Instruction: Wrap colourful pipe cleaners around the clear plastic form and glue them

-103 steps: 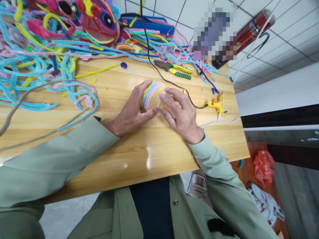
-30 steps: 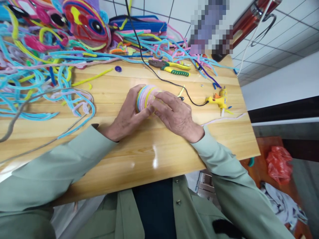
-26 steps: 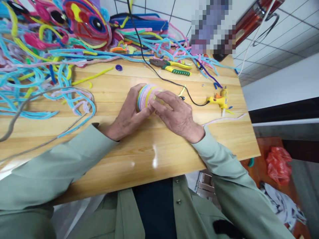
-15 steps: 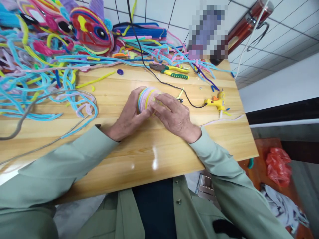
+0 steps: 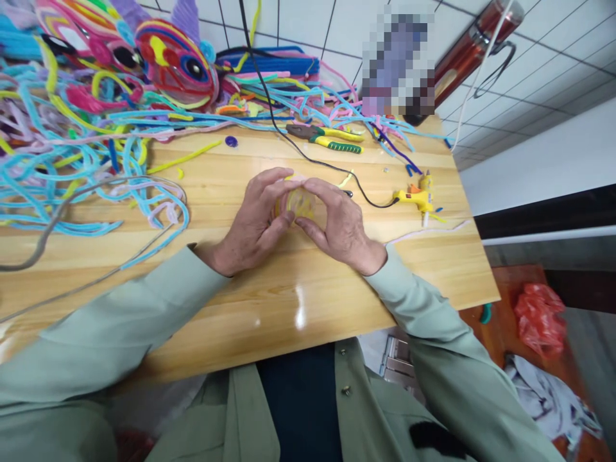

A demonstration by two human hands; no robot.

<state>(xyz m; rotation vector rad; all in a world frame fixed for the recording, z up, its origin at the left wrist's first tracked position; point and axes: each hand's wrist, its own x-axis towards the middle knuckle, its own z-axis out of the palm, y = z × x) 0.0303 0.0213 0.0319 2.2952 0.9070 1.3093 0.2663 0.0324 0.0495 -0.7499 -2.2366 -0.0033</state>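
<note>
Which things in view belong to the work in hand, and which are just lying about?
With the work:
- striped round piece, between left hand and right hand
- fuzzy stems, likely, given similar colours
- glue gun and pliers, perhaps; neither is touched

Apparently just lying about:
- red flask
- red bag
- crumpled cloth

Left hand [image 5: 260,218] and right hand [image 5: 341,221] curl inward, index tips almost meeting. Forearms [image 5: 129,314] angle in from both sides.
</note>
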